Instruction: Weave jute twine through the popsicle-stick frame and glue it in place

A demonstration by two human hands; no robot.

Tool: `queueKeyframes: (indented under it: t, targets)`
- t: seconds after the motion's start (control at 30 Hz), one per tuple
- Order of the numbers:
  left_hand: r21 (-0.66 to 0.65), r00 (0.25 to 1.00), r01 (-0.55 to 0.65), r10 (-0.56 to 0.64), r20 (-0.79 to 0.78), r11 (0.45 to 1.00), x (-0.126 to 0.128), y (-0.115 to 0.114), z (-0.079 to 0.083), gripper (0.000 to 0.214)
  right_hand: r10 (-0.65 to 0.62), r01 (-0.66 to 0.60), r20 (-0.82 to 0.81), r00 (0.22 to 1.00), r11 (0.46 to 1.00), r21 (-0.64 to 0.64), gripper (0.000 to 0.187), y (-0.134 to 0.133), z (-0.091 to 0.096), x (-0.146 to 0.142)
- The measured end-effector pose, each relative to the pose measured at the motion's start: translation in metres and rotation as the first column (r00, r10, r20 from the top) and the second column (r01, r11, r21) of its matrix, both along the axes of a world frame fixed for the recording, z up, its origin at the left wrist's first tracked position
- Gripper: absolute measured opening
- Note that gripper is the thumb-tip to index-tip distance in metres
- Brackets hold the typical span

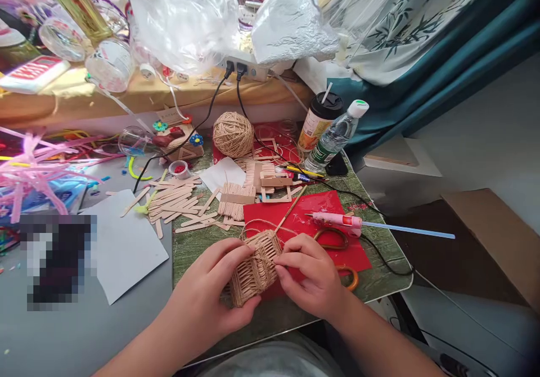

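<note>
My left hand [219,287] is wrapped round a small woven twine piece [255,270], thumb below and fingers along its upper left edge. At its right edge, the fingertips of my right hand [310,275] are pinched together against the weave; what they pinch is too small to make out. A thin stick [291,208] juts up and right from behind the piece. A loop of loose twine [264,221] curves over the red sheet [324,202]. Under and beside my right hand lie scissors [349,277], partly hidden by it.
A pink hot glue gun [337,223] with a long glue stick lies on the right. Craft sticks [179,200] are heaped left of centre. Behind stand a twine ball [233,134], a water bottle [337,135] and a lidded cup [319,121]. A black cord [337,187] crosses the table.
</note>
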State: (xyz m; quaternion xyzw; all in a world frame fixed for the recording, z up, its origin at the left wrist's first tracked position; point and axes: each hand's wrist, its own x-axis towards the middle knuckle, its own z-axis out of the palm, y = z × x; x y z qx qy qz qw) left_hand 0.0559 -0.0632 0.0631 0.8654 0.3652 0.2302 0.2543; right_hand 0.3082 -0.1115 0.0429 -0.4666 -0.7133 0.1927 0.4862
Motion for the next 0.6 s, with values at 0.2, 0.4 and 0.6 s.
queueKeyframes:
  t: [0.2, 0.4, 0.6]
  targets:
    - [0.005, 1.0, 0.01, -0.01, 0.012, 1.0, 0.002, 0.001, 0.003, 0.069, 0.123, -0.123, -0.008, 0.992, 0.99, -0.065, 0.019, -0.005, 0.006, 0.01]
    - [-0.048, 1.0, 0.023, -0.022, 0.021, 0.999, 0.001, 0.002, 0.002, 0.07, -0.032, 0.028, -0.03, 0.999, 0.994, -0.106, 0.018, -0.026, -0.007, 0.032]
    - [-0.065, 1.0, -0.004, 0.005, 0.015, 0.998, -0.002, 0.0, 0.0, 0.076, -0.596, 0.599, -0.18, 0.783, 0.8, -0.041, 0.031, -0.054, -0.045, 0.072]
